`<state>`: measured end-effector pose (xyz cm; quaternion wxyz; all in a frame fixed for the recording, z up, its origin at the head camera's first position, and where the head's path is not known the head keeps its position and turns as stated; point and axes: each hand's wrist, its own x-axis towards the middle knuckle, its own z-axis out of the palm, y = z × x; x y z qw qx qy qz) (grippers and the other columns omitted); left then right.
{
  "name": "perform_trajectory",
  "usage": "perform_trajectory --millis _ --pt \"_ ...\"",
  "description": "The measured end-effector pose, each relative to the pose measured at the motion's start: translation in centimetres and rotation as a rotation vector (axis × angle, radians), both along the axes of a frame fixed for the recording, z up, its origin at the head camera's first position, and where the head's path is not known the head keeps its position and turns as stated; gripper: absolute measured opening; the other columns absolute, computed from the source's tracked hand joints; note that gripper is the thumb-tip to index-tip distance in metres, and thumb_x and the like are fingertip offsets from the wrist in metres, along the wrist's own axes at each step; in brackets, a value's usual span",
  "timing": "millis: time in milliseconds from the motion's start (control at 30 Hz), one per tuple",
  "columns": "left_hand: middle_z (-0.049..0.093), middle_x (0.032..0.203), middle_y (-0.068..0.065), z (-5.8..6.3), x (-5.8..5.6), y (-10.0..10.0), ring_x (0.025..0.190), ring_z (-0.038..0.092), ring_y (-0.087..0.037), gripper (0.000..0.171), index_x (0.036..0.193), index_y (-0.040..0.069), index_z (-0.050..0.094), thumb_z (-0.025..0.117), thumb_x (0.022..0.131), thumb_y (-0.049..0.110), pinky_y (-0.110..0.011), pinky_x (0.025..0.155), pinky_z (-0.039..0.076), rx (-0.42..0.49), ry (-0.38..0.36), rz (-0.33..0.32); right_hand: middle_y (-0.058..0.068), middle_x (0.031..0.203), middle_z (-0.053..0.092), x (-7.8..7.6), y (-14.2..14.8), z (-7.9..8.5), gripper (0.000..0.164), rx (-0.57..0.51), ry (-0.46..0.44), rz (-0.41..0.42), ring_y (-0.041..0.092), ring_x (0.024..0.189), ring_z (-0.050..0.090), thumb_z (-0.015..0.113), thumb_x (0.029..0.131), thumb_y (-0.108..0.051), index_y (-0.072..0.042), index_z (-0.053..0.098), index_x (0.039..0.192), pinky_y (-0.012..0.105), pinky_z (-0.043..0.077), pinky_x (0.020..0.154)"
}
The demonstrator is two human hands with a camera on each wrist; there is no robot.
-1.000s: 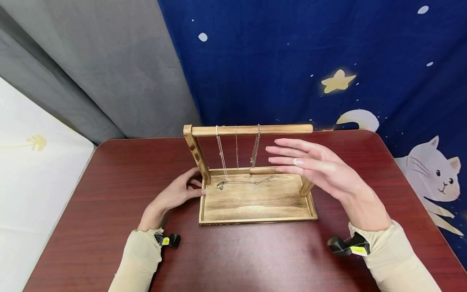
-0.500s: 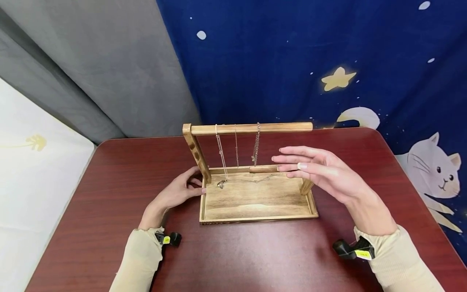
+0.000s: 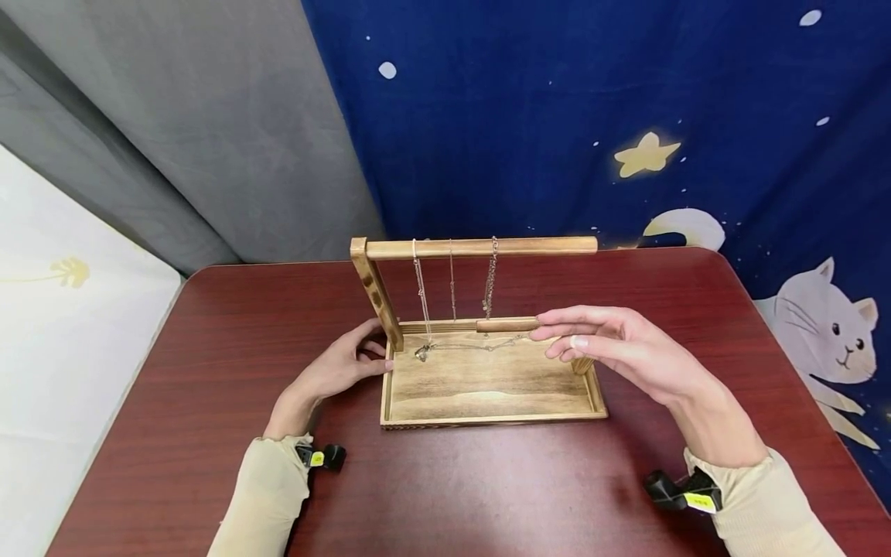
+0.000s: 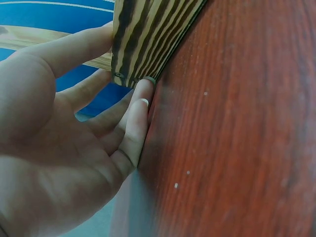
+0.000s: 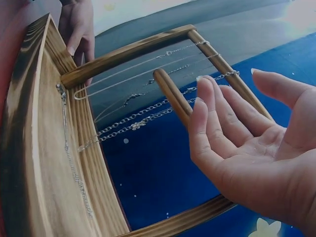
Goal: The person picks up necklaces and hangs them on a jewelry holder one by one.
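A wooden jewelry stand point(image 3: 480, 247) has a top bar, two posts and a shallow tray base. Three thin necklaces hang from its top bar, including a pale chain point(image 3: 421, 290) and a thicker silver chain point(image 3: 490, 278). Another necklace point(image 3: 487, 347) lies along the tray, near a small pendant point(image 3: 421, 353). My left hand point(image 3: 341, 363) holds the tray's left end, thumb at the edge and fingers by the corner. Fingers loosely bent, my right hand point(image 3: 626, 348) is at the short lower bar point(image 3: 506, 325), overlapping its right end; the palm holds nothing.
The stand rests on a reddish-brown table point(image 3: 459, 487). Behind the table hang a grey curtain point(image 3: 209, 116) and a blue curtain point(image 3: 501, 116) with stars and a cat. A white cloth point(image 3: 63, 333) borders the left side.
My right hand has come down and slightly right, from in front of the right part of the upper frame to the short lower bar. The left hand stays at the tray's left end.
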<state>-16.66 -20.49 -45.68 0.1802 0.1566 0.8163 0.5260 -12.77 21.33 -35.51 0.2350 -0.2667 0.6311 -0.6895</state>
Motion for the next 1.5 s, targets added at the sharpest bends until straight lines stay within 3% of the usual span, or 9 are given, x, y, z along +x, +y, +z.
perform_trajectory --millis 467,900,1133,1500 --pt "0.053 0.131 -0.019 -0.5 -0.2 -0.1 0.104 0.060 -0.029 0.065 0.146 0.004 0.041 0.074 0.089 0.005 -0.026 0.080 0.052 -0.013 0.007 -0.008 0.019 0.132 0.061 0.2 -0.5 -1.5 0.037 0.058 -0.010 0.004 0.031 0.112 0.065 0.051 0.100 0.002 0.007 0.051 0.138 0.038 0.053 0.092" --pt "0.053 0.131 -0.020 -0.1 -0.2 0.0 0.105 0.059 -0.030 0.066 0.146 0.003 0.041 0.074 0.088 0.004 -0.026 0.080 0.053 0.005 -0.004 -0.011 0.019 0.129 0.063 0.5 -1.1 -3.6 0.038 0.156 -0.037 -0.032 0.031 0.110 0.066 0.056 0.100 -0.005 0.006 0.054 0.136 0.041 0.053 0.091" --pt "0.053 0.131 -0.019 -0.1 -0.1 0.1 0.105 0.059 -0.030 0.065 0.145 0.003 0.042 0.074 0.089 0.004 -0.026 0.080 0.052 0.001 -0.007 -0.006 0.022 0.125 0.064 0.3 -1.5 -4.8 0.039 0.194 -0.086 -0.070 0.029 0.104 0.067 0.059 0.099 -0.007 0.007 0.054 0.135 0.049 0.052 0.092" --pt "0.051 0.133 -0.020 -0.3 -0.2 0.0 0.105 0.059 -0.030 0.067 0.147 0.002 0.040 0.074 0.088 0.003 -0.024 0.079 0.052 0.015 -0.013 -0.002 0.020 0.123 0.066 0.6 -2.1 -5.5 0.039 0.252 -0.089 -0.176 0.035 0.104 0.066 0.063 0.098 -0.014 0.003 0.059 0.133 0.045 0.053 0.090"
